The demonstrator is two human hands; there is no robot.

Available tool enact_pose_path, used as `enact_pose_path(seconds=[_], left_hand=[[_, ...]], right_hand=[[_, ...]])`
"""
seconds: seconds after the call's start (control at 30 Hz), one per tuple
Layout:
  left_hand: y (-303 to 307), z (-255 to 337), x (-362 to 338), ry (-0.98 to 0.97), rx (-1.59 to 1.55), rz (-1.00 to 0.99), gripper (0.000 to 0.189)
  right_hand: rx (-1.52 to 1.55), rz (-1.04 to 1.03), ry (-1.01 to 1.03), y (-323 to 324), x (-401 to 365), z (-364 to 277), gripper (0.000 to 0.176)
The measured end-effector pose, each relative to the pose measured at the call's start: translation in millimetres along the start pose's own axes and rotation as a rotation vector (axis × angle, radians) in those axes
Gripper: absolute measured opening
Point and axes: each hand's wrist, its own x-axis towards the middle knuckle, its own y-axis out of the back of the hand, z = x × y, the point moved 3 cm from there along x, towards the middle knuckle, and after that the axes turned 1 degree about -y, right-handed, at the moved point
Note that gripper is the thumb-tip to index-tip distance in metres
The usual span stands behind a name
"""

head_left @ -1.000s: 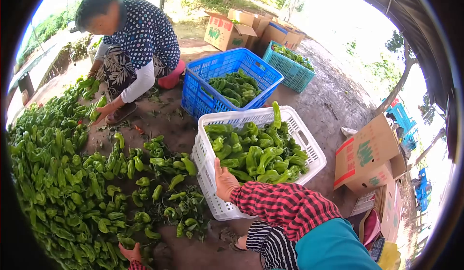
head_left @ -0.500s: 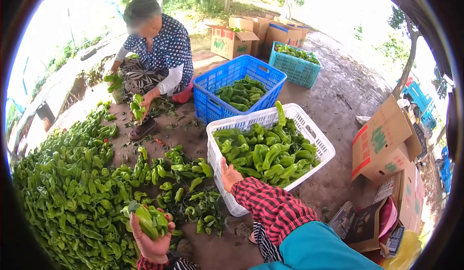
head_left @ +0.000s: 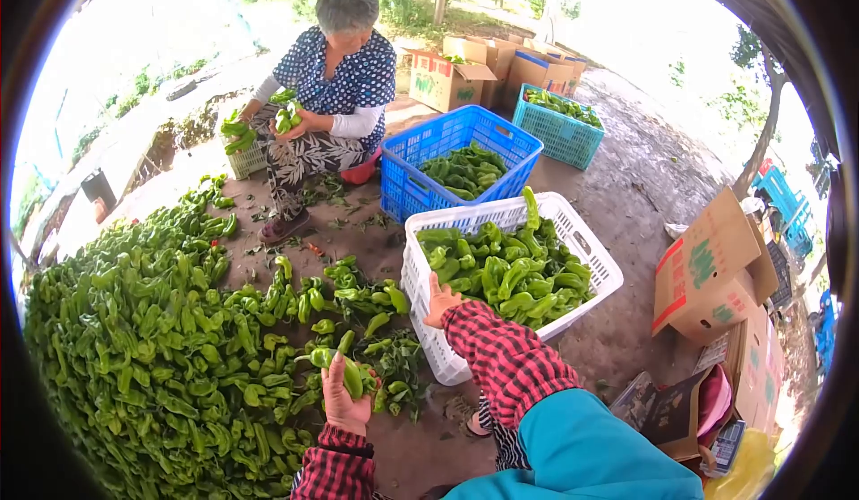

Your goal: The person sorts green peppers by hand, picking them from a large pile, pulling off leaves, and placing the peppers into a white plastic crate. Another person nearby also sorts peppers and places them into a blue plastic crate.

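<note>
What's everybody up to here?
The person wearing the camera holds green peppers in the left hand, beside a big pepper heap, with the right hand at the edge of a white crate full of peppers. A co-worker nearby holds more peppers. A blue crate behind the white one also contains peppers.

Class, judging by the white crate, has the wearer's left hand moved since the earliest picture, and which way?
Yes: the left hand, holding peppers, has moved up from the pile, closer to the white crate.
</note>
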Motion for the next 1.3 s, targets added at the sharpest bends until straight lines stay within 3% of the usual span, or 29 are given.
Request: enact_pose_path(seconds=[0.1, 0.17, 0.2, 0.23, 0.27, 0.3, 0.37, 0.43, 0.5, 0.53, 0.6, 0.63, 0.67, 0.73, 0.77, 0.93, 1.0, 1.13, 1.3], left_hand=[[4.9, 13.6, 4.7, -0.072, 0.092, -0.036, 0.041], [5.3, 21.6, 5.3, -0.110, 0.155, -0.050, 0.041], [4.2, 24.2, 4.7, -0.131, 0.196, -0.004, 0.043], [5.6, 25.4, 4.9, -0.159, 0.262, -0.023, 0.046], [7.4, 25.6, 5.2, -0.191, 0.327, -0.044, 0.050], [12.9, 21.3, 6.9, -0.190, 0.334, -0.049, 0.050], [21.0, 14.6, 11.1, -0.348, 0.433, -0.115, 0.052], [32.0, 18.4, 10.3, -0.404, 0.703, -0.037, 0.065], [68.9, 27.1, 26.0, -0.411, 0.961, 0.039, 0.084], [55.5, 32.1, 12.5, -0.413, 0.955, 0.048, 0.084], [27.4, 43.9, -20.9, -0.593, 1.396, 0.020, 0.085], [33.0, 46.7, -20.0, -0.544, 1.338, 0.000, 0.088], [52.3, 48.5, -11.1, -0.412, 1.099, -0.083, 0.080], [22.4, 55.3, -27.7, -0.215, 0.639, -0.166, 0.064], [21.5, 56.4, -29.2, -0.226, 0.599, -0.126, 0.045], [45.8, 62.2, -4.1, -0.395, 0.681, 0.112, 0.030], [59.9, 64.8, 3.1, -0.295, 0.420, 0.151, 0.032], [50.5, 62.8, -0.1, -0.126, 0.205, -0.059, 0.028], [50.4, 62.7, -9.2, -0.015, 0.140, -0.056, 0.032]], right_hand=[[0.099, 0.050, 0.042, 26.6, -10.1, -13.4, 0.086], [0.282, 0.205, 0.282, 39.3, -41.7, -39.8, 0.076], [0.497, 0.329, 0.538, 23.5, -42.2, -50.5, 0.074], [0.754, 0.258, 0.705, 25.2, -69.1, -66.0, 0.075], [0.986, 0.111, 0.722, 17.7, -95.8, -80.2, 0.078], [1.049, -0.044, 0.703, 1.0, -113.1, -91.8, 0.086], [1.476, -0.598, 0.555, -30.1, -149.9, -109.4, 0.090], [1.657, -0.615, 0.410, -67.5, -149.0, -118.4, 0.074], [1.752, -0.819, 0.242, -75.4, -148.9, -123.6, 0.057], [1.758, -0.887, 0.131, -73.7, -148.3, -125.7, 0.049], [1.764, -0.876, 0.198, -82.7, -132.3, -134.1, 0.042], [1.783, -0.860, 0.267, -82.4, -127.4, -137.4, 0.036], [1.785, -0.861, 0.262, -84.9, -124.9, -138.0, 0.036], [1.704, -0.873, 0.253, -81.6, -126.6, -141.6, 0.032], [1.699, -0.857, 0.306, -78.8, -128.6, -142.5, 0.033], [1.589, -0.786, 0.512, -68.4, -114.3, -140.5, 0.034], [1.726, -1.045, 0.347, -36.3, -127.2, -134.0, 0.033], [1.635, -1.159, 0.389, -36.1, -120.6, -123.6, 0.041], [1.588, -1.213, 0.348, -25.1, -123.5, -118.9, 0.044]])
